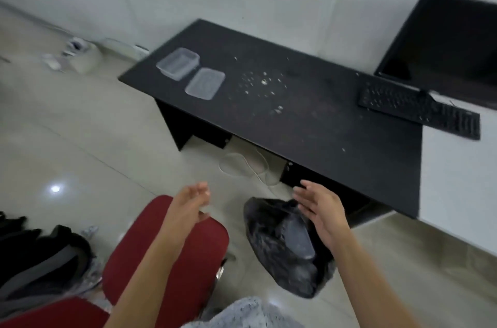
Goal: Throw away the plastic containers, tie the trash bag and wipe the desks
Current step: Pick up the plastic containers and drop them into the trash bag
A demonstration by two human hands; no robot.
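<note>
Two clear containers (178, 63) (205, 83) are seen near the worktop's (309, 123) upper-left edge; the trash bag (285, 249) sits on open floor (88, 139) below. Left hand (188, 206) and right hand (320, 209) are held open-fingered, empty.

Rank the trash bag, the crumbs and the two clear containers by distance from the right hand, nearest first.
1. Trash bag, on the floor beside the right hand.
2. Crumbs, middle of the desk.
3. Shallow container, left of the crumbs.
4. Deep container, far left corner.
</note>
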